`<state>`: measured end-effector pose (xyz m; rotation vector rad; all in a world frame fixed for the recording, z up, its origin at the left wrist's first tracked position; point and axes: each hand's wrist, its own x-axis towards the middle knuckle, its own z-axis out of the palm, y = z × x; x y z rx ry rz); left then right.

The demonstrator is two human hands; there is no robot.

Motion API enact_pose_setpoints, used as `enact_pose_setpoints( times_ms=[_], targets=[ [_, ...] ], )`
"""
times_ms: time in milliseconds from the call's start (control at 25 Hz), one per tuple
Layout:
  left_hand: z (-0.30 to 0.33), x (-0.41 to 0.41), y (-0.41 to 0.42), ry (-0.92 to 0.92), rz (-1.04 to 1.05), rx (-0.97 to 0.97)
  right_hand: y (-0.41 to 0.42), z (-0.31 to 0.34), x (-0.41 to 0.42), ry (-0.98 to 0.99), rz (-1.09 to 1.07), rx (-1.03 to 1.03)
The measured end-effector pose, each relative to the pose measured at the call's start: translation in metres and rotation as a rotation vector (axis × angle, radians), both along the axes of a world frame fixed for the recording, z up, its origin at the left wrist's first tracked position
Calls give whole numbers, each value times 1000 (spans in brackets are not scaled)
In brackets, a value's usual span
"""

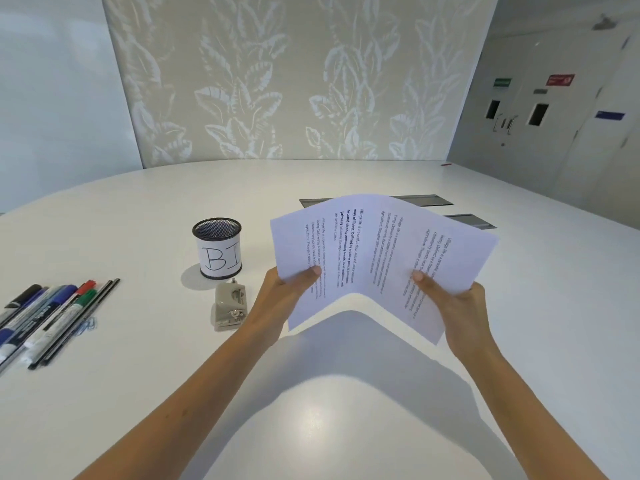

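Note:
I hold printed white paper sheets (374, 251) up above the white table (138, 393), arched upward in the middle. My left hand (284, 292) pinches their left edge, thumb on top. My right hand (453, 303) pinches the right edge the same way. The sheets overlap, fanned slightly, with lines of black text running sideways. Their shadow falls on the table beneath them.
A black mesh pen cup (217, 247) with a paper label reading "BI" stands left of the sheets. A grey hole punch (230, 304) lies just in front of it. Several markers and pens (48, 317) and a blue paper clip (87, 324) lie at far left. Two grey cable hatches (471, 220) sit behind the sheets.

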<state>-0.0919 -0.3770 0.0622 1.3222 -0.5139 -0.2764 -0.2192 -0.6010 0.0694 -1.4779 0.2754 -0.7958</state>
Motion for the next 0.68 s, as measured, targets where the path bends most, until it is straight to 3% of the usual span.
enact_pose_setpoints(
  times_ms=[120, 320, 520, 680],
  targets=[
    [-4, -1, 1, -6, 30, 22, -4, -7, -1, 2, 6, 25],
    [-14, -6, 6, 29, 65, 18, -15, -27, -4, 164, -65, 57],
    [3, -4, 12, 75, 116, -41, -44, 0, -8, 13, -196, 175],
    [7, -13, 13, 173, 73, -207, -30, 15, -5, -67, -52, 310]
  ],
)
